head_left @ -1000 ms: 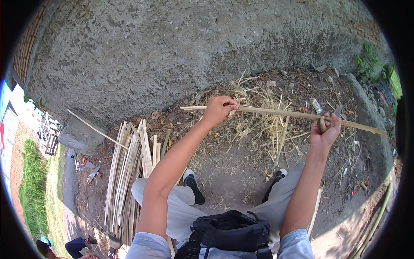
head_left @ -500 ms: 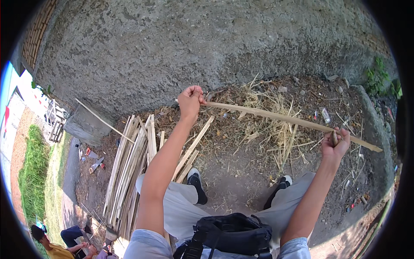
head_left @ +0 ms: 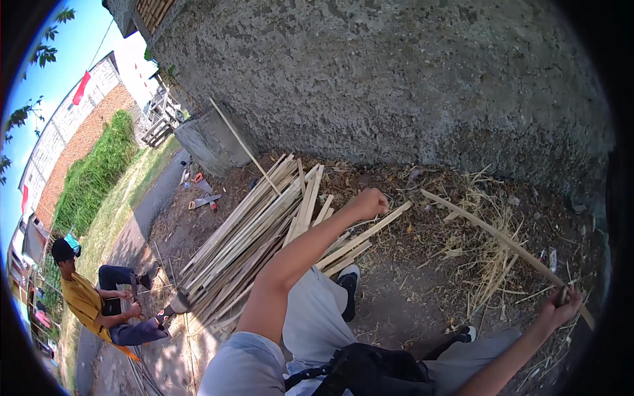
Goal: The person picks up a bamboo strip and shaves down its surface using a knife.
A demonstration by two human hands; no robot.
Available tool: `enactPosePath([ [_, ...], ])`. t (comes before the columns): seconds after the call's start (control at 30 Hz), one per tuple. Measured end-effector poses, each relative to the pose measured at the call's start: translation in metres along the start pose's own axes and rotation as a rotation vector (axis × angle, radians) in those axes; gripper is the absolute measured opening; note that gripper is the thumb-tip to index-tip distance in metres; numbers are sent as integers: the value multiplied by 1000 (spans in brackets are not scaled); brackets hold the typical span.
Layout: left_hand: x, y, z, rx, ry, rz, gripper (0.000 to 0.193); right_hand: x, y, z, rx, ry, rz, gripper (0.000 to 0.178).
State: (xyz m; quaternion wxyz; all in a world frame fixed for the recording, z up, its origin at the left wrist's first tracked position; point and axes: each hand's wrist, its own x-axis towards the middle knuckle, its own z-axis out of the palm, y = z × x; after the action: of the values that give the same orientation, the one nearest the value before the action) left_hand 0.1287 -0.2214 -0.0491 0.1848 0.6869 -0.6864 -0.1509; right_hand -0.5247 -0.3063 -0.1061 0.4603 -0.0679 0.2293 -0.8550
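Note:
My right hand (head_left: 559, 309) is closed round a long pale wooden strip (head_left: 492, 230) near its lower right end. A brown rounded piece (head_left: 563, 296), perhaps a tool handle, shows in the same grip; the rest of it is hidden. The strip slants up and left, its far end free in the air. My left hand (head_left: 370, 203) is curled closed, apart from that end, with nothing visible in its fingers. Below and left of it lies a pile of wooden strips (head_left: 247, 228) on the ground, beside my left foot.
A rough grey wall (head_left: 370, 86) rises ahead, with straw-like shavings (head_left: 492, 264) at its foot. One strip (head_left: 244, 142) leans on a concrete block (head_left: 214, 142). A handsaw (head_left: 203, 201) lies on the ground. At left a person in a yellow shirt (head_left: 86, 303) sits, hands together.
My left hand has let go of the strip's far end. My view has swung left, bringing the seated person and the pile further in. The right hand still holds the strip.

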Motion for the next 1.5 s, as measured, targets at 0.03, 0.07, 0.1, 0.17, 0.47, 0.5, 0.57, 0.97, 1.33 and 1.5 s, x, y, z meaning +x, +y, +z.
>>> enactPosePath([
  [0.03,5,11,16,-98,29,57,14,0,-1,3,-13,16,-32,11],
  [0.07,12,25,28,-98,98,112,13,-5,0,8,-15,9,-30,11],
  [0.1,20,41,36,-95,168,169,13,-16,2,16,1,9,-62,13],
  [0.17,38,75,54,-69,115,99,11,-19,-1,20,10,4,-103,14],
  [0.47,62,146,60,-242,114,-3,35,-12,-10,14,168,127,-127,18],
  [0.5,56,152,54,-189,265,65,43,-13,-13,14,162,106,-107,18],
  [0.57,55,154,47,-134,407,131,51,-12,-16,9,153,94,-86,18],
  [0.97,61,126,39,-142,293,331,29,0,-11,-9,158,-86,60,22],
  [1.33,53,108,27,-224,123,301,3,-4,-17,-5,191,-178,142,29],
  [1.5,50,85,44,-291,92,301,6,-8,-16,-1,175,-224,192,29],
])
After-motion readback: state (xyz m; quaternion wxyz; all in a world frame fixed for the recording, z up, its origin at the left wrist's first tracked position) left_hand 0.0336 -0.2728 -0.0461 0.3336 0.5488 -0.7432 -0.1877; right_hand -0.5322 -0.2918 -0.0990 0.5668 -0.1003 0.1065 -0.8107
